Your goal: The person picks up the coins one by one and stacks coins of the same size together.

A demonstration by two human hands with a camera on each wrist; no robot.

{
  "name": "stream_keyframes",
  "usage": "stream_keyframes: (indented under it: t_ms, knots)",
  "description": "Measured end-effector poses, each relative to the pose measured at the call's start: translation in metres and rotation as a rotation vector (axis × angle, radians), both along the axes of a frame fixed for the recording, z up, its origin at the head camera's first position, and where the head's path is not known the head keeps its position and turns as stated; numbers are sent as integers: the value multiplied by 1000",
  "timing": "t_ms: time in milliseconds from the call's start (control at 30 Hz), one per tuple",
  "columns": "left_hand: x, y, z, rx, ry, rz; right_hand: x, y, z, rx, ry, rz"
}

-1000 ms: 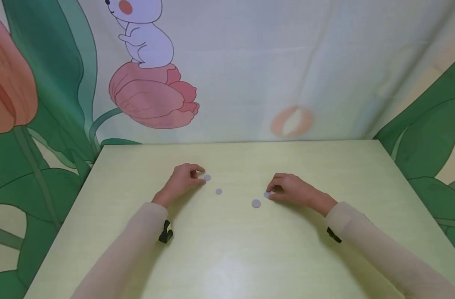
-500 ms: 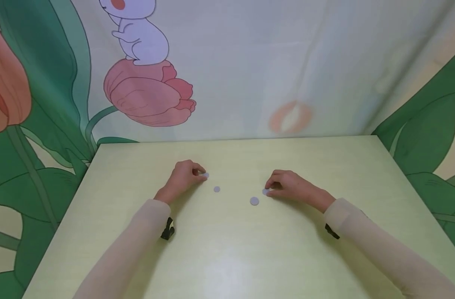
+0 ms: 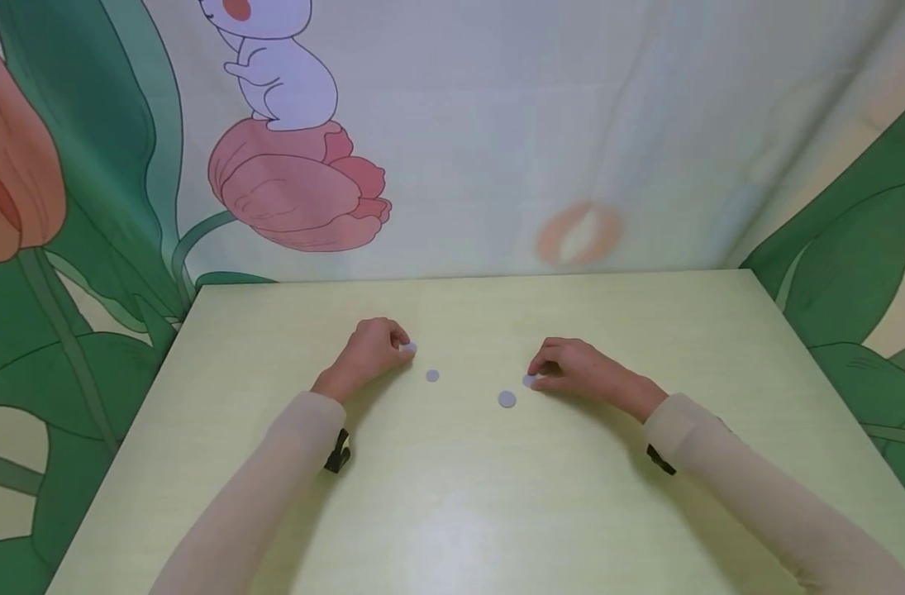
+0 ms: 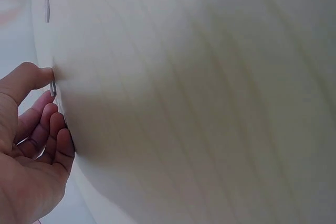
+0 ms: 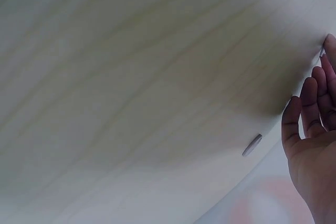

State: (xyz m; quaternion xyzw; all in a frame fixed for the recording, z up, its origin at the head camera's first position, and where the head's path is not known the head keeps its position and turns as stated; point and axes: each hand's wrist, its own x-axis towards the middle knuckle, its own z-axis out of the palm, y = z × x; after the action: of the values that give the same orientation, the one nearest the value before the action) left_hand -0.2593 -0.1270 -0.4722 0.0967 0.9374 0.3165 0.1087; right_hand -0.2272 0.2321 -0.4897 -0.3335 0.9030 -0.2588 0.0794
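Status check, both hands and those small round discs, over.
Left hand pinching first disc. Right hand pinching second disc. Between hands: smaller loose disc, larger loose disc. No obstruction seen.

Four thin, round grey discs [image 3: 507, 399] lie in two separate pairs.

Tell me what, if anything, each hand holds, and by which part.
The left hand pinches a small, round grey disc by its rim; the right hand pinches another such disc, also by its rim.

Thin disc [image 4: 53, 88] in the left grip [image 4: 23, 174], another disc [image 4: 47, 10] apart on grained tabletop [image 4: 199, 108].
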Motion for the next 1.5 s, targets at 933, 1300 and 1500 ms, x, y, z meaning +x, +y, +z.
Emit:
stream_keyframes:
  t_ms: [933, 1300, 1500]
  knots:
    - [2, 6, -2, 114, 62, 9, -2, -5, 1, 12, 19, -33]
    - [28, 65, 23, 200, 197, -107, -6, -7, 3, 39, 19, -38]
    - [41, 96, 26, 195, 232, -187, -6, -7, 7, 43, 23, -35]
